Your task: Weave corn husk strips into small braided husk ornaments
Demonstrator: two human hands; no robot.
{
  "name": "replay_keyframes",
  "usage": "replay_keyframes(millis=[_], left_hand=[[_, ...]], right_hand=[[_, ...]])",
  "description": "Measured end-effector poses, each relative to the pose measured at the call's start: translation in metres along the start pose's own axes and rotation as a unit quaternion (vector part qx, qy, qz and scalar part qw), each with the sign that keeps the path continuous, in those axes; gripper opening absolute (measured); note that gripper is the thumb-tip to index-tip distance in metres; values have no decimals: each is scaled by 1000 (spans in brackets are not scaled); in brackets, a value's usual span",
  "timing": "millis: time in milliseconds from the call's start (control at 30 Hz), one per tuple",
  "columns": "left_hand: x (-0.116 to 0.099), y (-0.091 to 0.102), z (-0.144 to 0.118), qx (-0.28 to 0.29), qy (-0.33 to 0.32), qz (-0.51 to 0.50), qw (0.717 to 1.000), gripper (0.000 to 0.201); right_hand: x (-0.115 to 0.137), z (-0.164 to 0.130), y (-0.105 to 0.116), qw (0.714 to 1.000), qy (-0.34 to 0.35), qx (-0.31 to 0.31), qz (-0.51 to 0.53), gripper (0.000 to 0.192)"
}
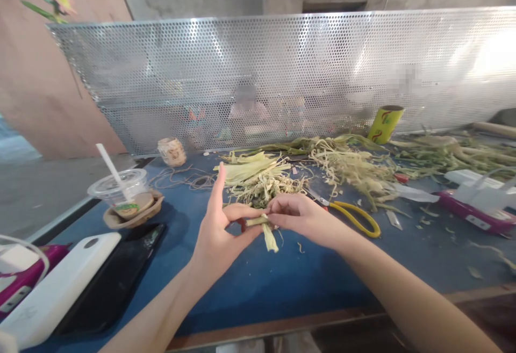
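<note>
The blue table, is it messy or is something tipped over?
Messy, yes. Pale dry husk strips and small scraps lie scattered across the blue table top, and loose brown twine trails from its spool. The yellow-green paper tube leans tilted against the perforated metal screen. Both hands pinch one small husk piece.

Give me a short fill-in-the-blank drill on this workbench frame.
1. Both hands, left hand and right hand, pinch a small bundle of pale green husk strips above the ____ table mat.
2. The scissors by the right hand have ____ handles.
3. The clear plastic cup holds a white ____.
4. The ball of brown twine lies ____ of the cup.

Missing: blue; yellow; straw; right
</note>
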State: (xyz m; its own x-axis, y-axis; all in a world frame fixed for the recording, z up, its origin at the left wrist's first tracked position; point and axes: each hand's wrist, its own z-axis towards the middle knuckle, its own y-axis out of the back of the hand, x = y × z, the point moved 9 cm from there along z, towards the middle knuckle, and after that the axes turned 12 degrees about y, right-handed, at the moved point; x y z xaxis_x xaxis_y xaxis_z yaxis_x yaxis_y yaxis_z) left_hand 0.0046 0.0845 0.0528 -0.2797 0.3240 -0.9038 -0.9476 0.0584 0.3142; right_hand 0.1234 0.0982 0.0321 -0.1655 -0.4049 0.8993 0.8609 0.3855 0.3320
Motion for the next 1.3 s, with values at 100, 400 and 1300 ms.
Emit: replay_keyframes(millis=[100, 400, 1300], left_hand=[[7, -4, 3, 25, 70, -42, 996, 109], [-1, -6, -1, 15, 35, 105, 994, 109], [29, 13, 10, -8, 230, -76, 970, 121]], right_hand=[[-2, -2, -1, 1000, -6, 11, -19, 16], [2, -2, 5, 981, 0, 8, -192, 17], [12, 7, -12, 934, 119, 9, -338, 24]])
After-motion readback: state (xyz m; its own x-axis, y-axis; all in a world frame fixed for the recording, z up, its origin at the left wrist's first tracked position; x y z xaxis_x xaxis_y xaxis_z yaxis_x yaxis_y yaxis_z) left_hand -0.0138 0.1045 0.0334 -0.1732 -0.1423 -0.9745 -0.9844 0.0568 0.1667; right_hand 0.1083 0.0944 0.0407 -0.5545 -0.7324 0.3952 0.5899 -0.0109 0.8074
